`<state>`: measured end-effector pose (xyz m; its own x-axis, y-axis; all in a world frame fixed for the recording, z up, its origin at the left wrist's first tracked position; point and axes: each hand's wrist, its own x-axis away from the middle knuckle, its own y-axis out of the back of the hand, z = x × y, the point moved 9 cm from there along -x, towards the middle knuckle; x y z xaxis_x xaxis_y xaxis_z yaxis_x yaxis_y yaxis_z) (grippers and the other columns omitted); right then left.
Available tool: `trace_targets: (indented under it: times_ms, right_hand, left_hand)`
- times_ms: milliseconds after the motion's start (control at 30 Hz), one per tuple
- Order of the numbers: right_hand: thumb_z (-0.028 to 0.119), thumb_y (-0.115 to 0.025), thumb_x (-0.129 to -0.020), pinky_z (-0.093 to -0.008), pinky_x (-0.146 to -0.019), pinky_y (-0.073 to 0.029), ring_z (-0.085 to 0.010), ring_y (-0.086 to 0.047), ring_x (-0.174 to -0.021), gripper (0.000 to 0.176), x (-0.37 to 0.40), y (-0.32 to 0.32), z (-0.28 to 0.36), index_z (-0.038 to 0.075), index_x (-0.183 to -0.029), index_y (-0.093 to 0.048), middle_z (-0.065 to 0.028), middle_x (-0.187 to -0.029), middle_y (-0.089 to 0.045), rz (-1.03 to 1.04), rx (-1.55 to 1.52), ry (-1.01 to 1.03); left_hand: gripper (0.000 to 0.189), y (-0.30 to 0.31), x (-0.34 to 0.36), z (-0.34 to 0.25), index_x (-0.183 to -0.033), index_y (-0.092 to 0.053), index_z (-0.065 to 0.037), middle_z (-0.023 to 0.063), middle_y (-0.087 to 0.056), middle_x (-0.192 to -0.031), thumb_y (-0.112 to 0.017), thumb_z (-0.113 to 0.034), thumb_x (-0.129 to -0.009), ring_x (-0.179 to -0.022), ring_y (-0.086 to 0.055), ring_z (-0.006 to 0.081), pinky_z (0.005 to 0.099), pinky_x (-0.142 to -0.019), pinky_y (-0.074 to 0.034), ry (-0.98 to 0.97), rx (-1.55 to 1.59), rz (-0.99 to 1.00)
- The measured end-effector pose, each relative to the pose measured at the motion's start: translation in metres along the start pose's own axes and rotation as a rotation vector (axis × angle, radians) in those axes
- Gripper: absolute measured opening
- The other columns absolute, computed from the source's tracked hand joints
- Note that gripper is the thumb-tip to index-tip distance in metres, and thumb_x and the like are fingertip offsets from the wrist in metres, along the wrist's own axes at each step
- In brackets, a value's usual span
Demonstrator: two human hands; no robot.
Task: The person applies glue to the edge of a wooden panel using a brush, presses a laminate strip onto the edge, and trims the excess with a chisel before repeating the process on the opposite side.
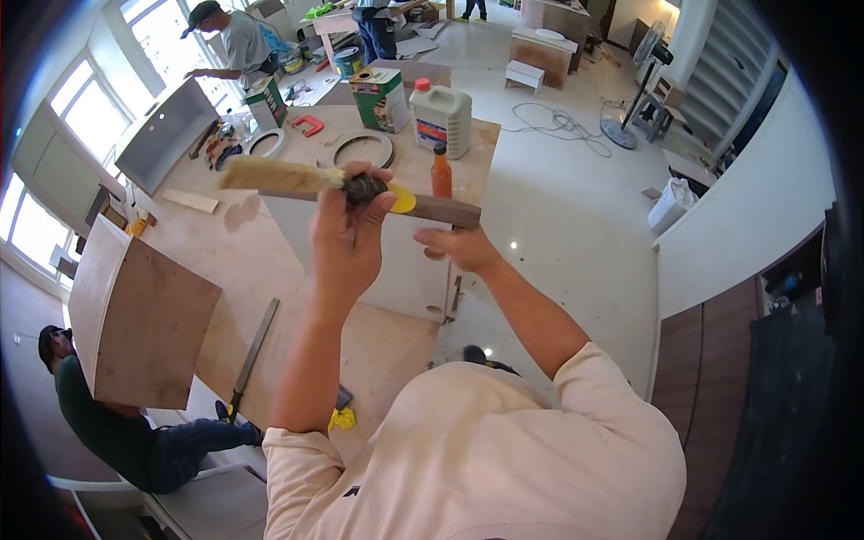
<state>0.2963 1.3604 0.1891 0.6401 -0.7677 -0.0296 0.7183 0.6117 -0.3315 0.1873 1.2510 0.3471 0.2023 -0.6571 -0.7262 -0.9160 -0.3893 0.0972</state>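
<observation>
My left hand point(351, 238) is closed around a tool with a pale, wood-like handle point(279, 175). A dark, rounded part shows between the fingers; I cannot make out its exact kind. The tool is over the brown top edge of a white panel point(396, 261), next to a yellow patch point(402, 199). Standing on edge on the worktable, this panel has round holes near its right side. My right hand point(463, 247) grips the panel near its top right corner, thumb on the white face and the other fingers partly hidden behind.
On the worktable point(261, 261) are an orange bottle point(441, 171), a white jug point(441, 121), a green-and-white can point(379, 99), tape rolls point(364, 151) and a handsaw point(255, 355). A wooden box point(148, 315) stands left, a person point(108, 432) beside it. Another person point(234, 49) works farther back.
</observation>
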Motion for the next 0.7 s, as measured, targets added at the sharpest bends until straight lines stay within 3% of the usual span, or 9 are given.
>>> trace_targets:
  times_ms: [133,233,267,400,500,533,633,700]
  right_hand:
    - [0.000,-0.069,-0.087,-0.0273,-0.047,-0.028,-0.0073,-0.038,-0.054,0.022,-0.009,0.010,0.006,0.002,-0.105,-0.056,0.0016,-0.072,-0.046,0.021,0.092,0.112]
    - [0.000,-0.069,-0.087,-0.0274,-0.047,-0.028,-0.0073,-0.037,-0.053,0.024,-0.010,0.011,0.007,0.002,-0.107,-0.056,0.0016,-0.071,-0.046,0.029,0.082,0.086]
    - [0.000,-0.069,-0.088,-0.0275,-0.047,-0.028,-0.0073,-0.037,-0.053,0.025,-0.014,0.014,0.002,0.002,-0.109,-0.057,0.0017,-0.071,-0.046,0.020,0.041,0.062]
    - [0.000,-0.069,-0.088,-0.0271,-0.047,-0.028,-0.0068,-0.036,-0.053,0.027,-0.016,0.019,0.003,0.002,-0.113,-0.057,0.0023,-0.071,-0.046,-0.007,0.084,0.051]
    - [0.000,-0.069,-0.088,-0.0264,-0.047,-0.029,-0.0061,-0.037,-0.054,0.028,-0.017,0.017,0.002,0.001,-0.113,-0.058,0.0029,-0.071,-0.046,0.022,0.094,0.048]
    - [0.001,-0.070,-0.088,-0.0264,-0.047,-0.029,-0.0059,-0.037,-0.054,0.026,-0.017,0.016,0.001,0.001,-0.112,-0.059,0.0029,-0.071,-0.046,0.028,0.063,0.037]
    - [0.002,-0.070,-0.088,-0.0261,-0.047,-0.029,-0.0056,-0.037,-0.054,0.023,-0.019,0.019,0.000,0.001,-0.109,-0.060,0.0030,-0.071,-0.046,0.022,0.042,0.038]
    - [0.002,-0.071,-0.088,-0.0260,-0.047,-0.029,-0.0056,-0.037,-0.055,0.023,-0.019,0.019,-0.002,0.001,-0.109,-0.061,0.0029,-0.071,-0.047,0.014,0.076,0.044]
  left_hand:
    - [0.021,-0.015,-0.013,-0.008,-0.116,-0.051,0.002,0.0093,-0.065,-0.112,-0.060,0.002,-0.097,-0.096,-0.061,0.0134,0.0272,-0.082,-0.051,-0.135,0.027,-0.040]
    - [0.020,-0.034,-0.007,0.051,-0.115,-0.052,0.002,0.0090,-0.064,-0.113,-0.059,0.003,-0.097,-0.092,-0.060,0.0138,0.0260,-0.082,-0.050,0.062,-0.152,0.104]
    - [0.022,-0.034,-0.014,0.037,-0.116,-0.051,0.002,0.0101,-0.065,-0.109,-0.061,0.002,-0.096,-0.090,-0.061,0.0148,0.0265,-0.081,-0.050,0.079,-0.176,0.064]
    - [0.024,-0.026,-0.026,-0.004,-0.116,-0.052,0.004,0.0127,-0.066,-0.104,-0.063,-0.001,-0.096,-0.086,-0.065,0.0159,0.0280,-0.078,-0.052,-0.149,-0.009,-0.081]
    - [0.025,-0.047,-0.025,0.042,-0.118,-0.051,0.003,0.0113,-0.065,-0.109,-0.063,0.001,-0.096,-0.090,-0.062,0.0148,0.0271,-0.080,-0.051,0.062,-0.192,0.133]
    - [0.027,-0.040,-0.021,0.044,-0.120,-0.050,0.003,0.0121,-0.064,-0.111,-0.062,0.003,-0.095,-0.089,-0.062,0.0161,0.0273,-0.080,-0.051,0.097,-0.202,0.103]
    - [0.028,-0.029,-0.027,-0.003,-0.122,-0.049,0.003,0.0146,-0.064,-0.109,-0.060,0.004,-0.095,-0.087,-0.066,0.0182,0.0291,-0.081,-0.053,-0.159,-0.014,-0.031]
    - [0.030,-0.037,-0.021,0.014,-0.123,-0.048,0.003,0.0147,-0.064,-0.109,-0.059,0.004,-0.095,-0.089,-0.065,0.0177,0.0297,-0.080,-0.054,-0.079,-0.007,0.009]
